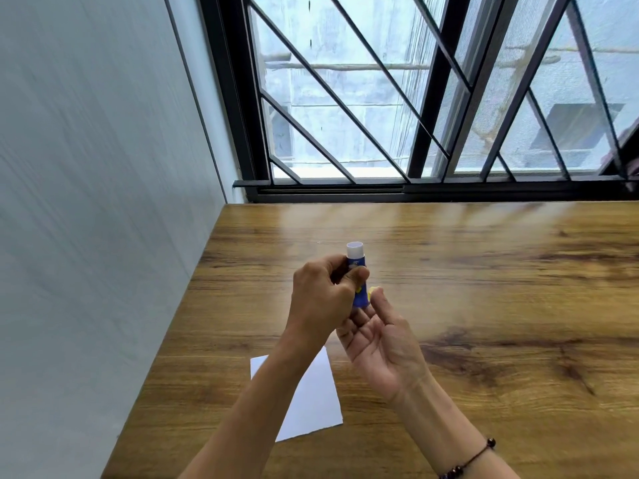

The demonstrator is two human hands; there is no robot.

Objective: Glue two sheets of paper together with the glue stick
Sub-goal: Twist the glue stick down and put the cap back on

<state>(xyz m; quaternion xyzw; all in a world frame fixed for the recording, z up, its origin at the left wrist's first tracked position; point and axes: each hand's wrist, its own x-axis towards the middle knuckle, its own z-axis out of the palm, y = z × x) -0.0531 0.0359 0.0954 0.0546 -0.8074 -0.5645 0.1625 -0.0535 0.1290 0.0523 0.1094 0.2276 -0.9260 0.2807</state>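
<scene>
Glue stick [358,271] held up over the table [484,271], roughly centre of view, white top end pointing to 12 o'clock, blue barrel below. White end looks open or uncapped, though I cannot tell for certain whether a cap is on.

Left hand [323,299]: curled closed around the barrel, thumb [356,275] pressed across its front. Firm grasp.

Right hand [380,340]: palm up and mostly open, fingers loosely spread, sitting at 5 o'clock of the stick's base. Fingertips touch or nearly touch the bottom of the barrel; a small yellow bit [373,292] shows at the tips (possibly the twist knob, possibly something pinched, unclear). Beaded bracelet [470,458] on that wrist.

Paper [311,402]: white sheet flat on the table at 6 o'clock of the hands, partly under the left forearm. Only one sheet can be made out; a second may lie beneath it.

Step in hand, as I judge it: readying the stick, likely twisting the base to raise glue. No glue is on paper yet. Next move calls for bringing the tip down to the sheet and steadying the paper with the free hand.
</scene>
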